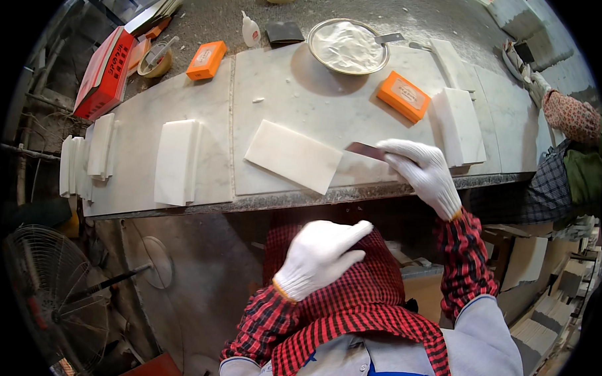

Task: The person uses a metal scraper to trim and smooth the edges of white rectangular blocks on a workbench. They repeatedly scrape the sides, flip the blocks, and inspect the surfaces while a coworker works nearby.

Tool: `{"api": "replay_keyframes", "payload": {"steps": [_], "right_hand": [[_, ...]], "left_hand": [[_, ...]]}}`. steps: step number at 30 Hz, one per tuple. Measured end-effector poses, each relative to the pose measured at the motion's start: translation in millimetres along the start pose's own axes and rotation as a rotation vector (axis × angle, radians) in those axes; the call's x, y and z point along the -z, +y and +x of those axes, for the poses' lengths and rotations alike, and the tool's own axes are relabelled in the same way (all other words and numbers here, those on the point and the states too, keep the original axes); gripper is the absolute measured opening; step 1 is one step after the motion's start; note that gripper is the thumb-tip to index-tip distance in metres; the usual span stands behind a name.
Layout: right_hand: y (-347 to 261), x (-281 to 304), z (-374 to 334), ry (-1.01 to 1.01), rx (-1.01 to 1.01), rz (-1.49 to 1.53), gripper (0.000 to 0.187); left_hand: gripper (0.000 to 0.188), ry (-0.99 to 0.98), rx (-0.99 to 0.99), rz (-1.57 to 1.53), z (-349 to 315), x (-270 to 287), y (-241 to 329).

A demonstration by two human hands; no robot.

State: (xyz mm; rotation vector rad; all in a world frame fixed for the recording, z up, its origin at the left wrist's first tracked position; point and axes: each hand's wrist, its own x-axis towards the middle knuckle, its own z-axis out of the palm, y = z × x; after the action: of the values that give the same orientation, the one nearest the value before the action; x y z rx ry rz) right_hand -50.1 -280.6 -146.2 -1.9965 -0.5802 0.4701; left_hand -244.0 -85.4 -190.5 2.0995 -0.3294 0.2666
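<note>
One thin, reddish-brown blade point(366, 150) is gripped in the gloved right hand point(422, 171), its tip just beside one rectangular white slab point(293, 156) lying askew near the worktop's point(213, 128) front edge. The gloved left hand point(320, 257) is released, forefinger and thumb extended. Beyond lie one bowl point(348, 73) of white paste point(344, 47) and two orange boxes point(403, 97).

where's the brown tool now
Head view, right of centre: the brown tool is in the right hand, by the right end of the flat white slab.
</note>
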Motion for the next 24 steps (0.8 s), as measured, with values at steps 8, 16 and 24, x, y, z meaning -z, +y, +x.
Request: {"api": "replay_keyframes", "payload": {"steps": [8, 16, 24], "right_hand": [[14, -40, 74, -0.173, 0.412, -0.311, 0.047], [15, -42, 54, -0.169, 0.442, -0.448, 0.057], [19, -56, 75, -0.149, 0.517, -0.382, 0.058]], "left_hand": [[0.119, 0.279, 0.128, 0.460, 13, 54, -69], [0.122, 0.190, 0.233, 0.530, 29, 54, -82], [0.115, 0.193, 0.211, 0.530, 31, 57, -80]]}}
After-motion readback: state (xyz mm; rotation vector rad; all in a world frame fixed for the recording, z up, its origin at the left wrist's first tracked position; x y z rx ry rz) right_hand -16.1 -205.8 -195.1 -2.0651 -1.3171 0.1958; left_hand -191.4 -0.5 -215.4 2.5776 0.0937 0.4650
